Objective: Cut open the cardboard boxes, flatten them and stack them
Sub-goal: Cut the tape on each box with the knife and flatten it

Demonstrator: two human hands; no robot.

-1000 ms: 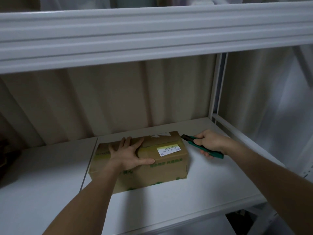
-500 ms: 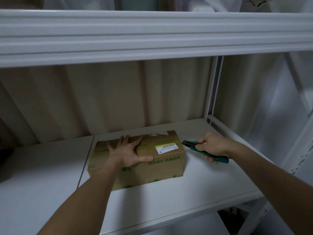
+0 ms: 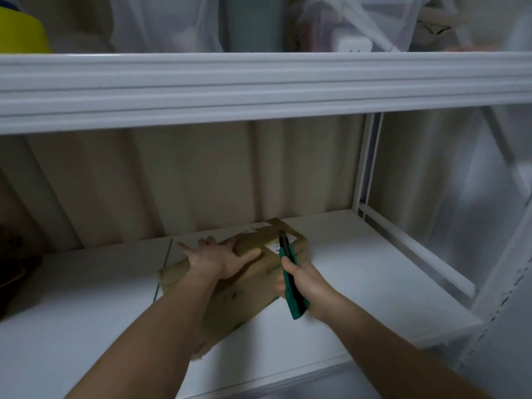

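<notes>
While both bare forearms reach in from the near edge, the right hand (image 3: 302, 280) curls round the handle of a green utility knife (image 3: 290, 279), whose dark tip points away from the person and lies over the right end of the cardboard box (image 3: 250, 286); whether the blade touches the cardboard cannot be told. Just left of it, the left hand (image 3: 218, 259) lies flat on the box's top with its fingers spread and straight, the thumb stretched toward the knife. The closed box sits at an angle on the white shelf (image 3: 359, 283), one corner toward the person, with green print on its near side and a white label (image 3: 276, 245) at its far right end, partly behind the knife. Behind the box hangs a pale pleated curtain (image 3: 201, 180). Above runs a white shelf beam (image 3: 259, 87), and on the upper level stand a yellow object (image 3: 20, 33) and translucent bags (image 3: 161, 21).
</notes>
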